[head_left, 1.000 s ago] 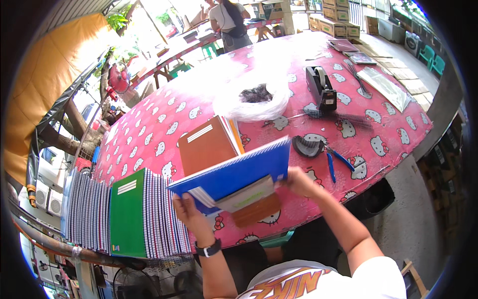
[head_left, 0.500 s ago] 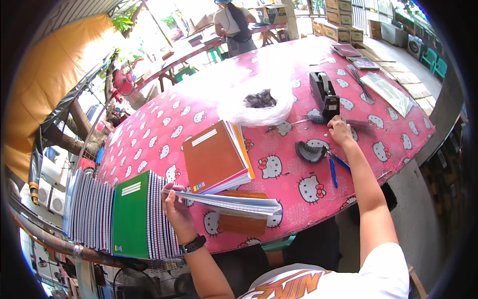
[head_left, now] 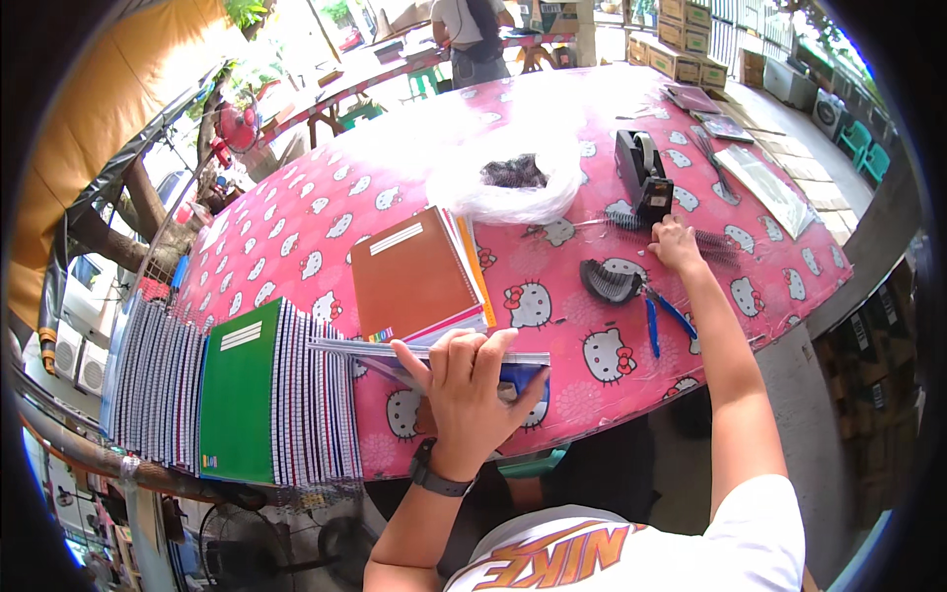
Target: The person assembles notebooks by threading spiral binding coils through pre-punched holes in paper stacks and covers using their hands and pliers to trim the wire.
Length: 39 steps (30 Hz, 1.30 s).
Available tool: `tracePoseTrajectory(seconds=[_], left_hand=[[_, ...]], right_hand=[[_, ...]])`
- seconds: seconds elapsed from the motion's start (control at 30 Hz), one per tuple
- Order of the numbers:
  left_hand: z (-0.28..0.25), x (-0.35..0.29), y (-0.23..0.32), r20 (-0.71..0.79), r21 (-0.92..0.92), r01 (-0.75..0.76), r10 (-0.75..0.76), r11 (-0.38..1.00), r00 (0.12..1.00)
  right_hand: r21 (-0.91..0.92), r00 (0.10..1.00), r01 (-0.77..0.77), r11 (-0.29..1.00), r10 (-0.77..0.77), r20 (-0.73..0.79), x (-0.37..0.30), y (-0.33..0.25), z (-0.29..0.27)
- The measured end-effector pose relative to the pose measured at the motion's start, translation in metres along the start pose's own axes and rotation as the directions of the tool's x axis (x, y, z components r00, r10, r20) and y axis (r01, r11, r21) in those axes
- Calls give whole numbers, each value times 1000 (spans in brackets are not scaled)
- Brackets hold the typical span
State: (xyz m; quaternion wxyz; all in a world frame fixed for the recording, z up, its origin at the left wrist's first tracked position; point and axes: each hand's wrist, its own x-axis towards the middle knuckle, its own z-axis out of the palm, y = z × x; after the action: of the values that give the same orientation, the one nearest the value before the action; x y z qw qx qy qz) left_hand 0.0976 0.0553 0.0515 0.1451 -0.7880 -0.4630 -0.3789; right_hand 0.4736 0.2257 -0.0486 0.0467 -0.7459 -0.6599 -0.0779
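Note:
My left hand [head_left: 472, 395] is at a dark-blue-covered notebook [head_left: 528, 370] tilted up at the table's near edge. Its fingers reach the upper edge and its thumb lies toward the right end; the hand hides much of the cover. My right hand [head_left: 674, 244] is closed at the front of a black tape dispenser [head_left: 643, 178], among black spiral binding coils [head_left: 717, 249]. What its fingertips pinch is too small to make out. Below it lie blue-handled pliers [head_left: 653, 326] and a bundle of dark coils [head_left: 610, 281].
A row of spiral notebooks with a green cover [head_left: 242, 390] stands at left. Brown-covered notebooks [head_left: 414, 271] lie mid-table. Farther back sits a plastic bag [head_left: 533, 202] of black coils. Clear plastic sleeves [head_left: 764, 187] lie at right. A person [head_left: 473, 44] stands at another table.
My left hand has moved right from the notebook's left end to across its front, and the dark blue cover now shows. My right hand stays by the tape dispenser. The view has shifted slightly.

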Motion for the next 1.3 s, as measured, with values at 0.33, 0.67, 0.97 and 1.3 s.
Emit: tracePoseTrajectory(seconds=[0.33,0.67,0.97,1.3], left_hand=[[17,11,20,-43,-114,22,-27,993,999],[-5,20,-9,89,-406,-57,102,912,991],[-10,18,-5,0,-446,-27,30,895,1000],[-17,18,4,25,-460,-1,14,888,1000]], right_hand=[[540,852,345,768,-15,-523,-58,-43,-133],[813,856,474,337,-394,-336,-180,-125,-169],[767,795,574,289,-421,-436,-172,-137,-169],[728,794,555,402,-516,-321,-175,-147,-188]])
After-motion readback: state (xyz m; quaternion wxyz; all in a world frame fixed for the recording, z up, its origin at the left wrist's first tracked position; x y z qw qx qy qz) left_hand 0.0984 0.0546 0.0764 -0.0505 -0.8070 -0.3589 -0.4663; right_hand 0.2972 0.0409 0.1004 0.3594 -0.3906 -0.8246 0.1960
